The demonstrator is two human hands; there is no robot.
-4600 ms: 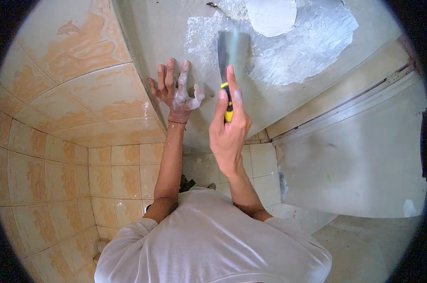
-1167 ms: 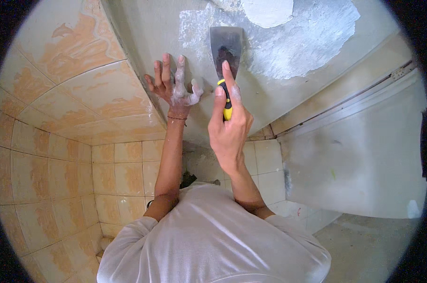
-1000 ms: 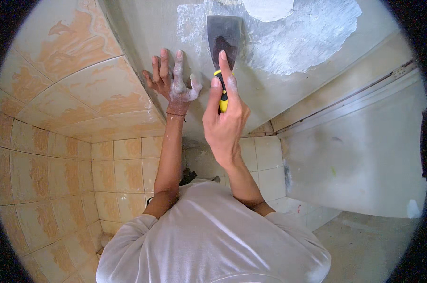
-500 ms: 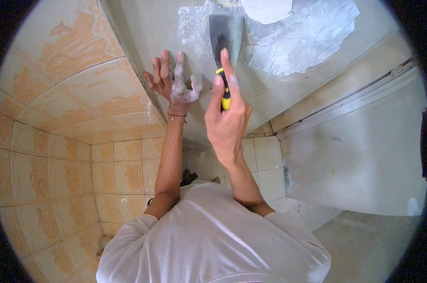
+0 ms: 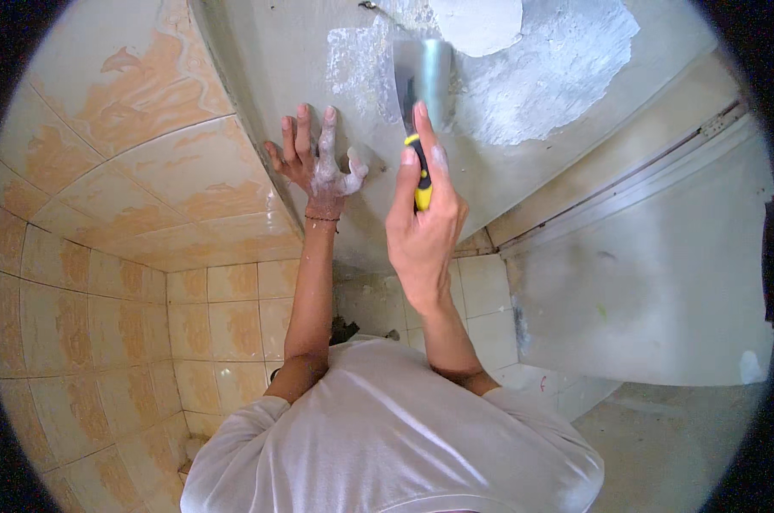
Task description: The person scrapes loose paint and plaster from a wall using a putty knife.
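My right hand (image 5: 429,214) grips a putty knife (image 5: 422,175) by its black and yellow handle, index finger stretched along it toward the blade. The wide metal blade (image 5: 423,81) lies against the grey wall (image 5: 276,60), between a small rough whitish patch (image 5: 353,68) and a larger pale plastered patch (image 5: 532,94). To the left, my left hand (image 5: 318,162) rests on the wall with fingers spread, holding nothing. White powder coats its thumb and index finger, and a thin dark bracelet (image 5: 322,219) circles the wrist.
Cream and orange tiles (image 5: 147,171) cover the wall on the left, meeting the grey surface along an edge. A pale door-like panel (image 5: 643,274) stands on the right beside a frame strip (image 5: 626,171). A smooth white patch (image 5: 476,21) shows at the top.
The putty knife and my right hand have shifted slightly right and down in the view. My left hand stays spread on the wall, a little lower in the picture.
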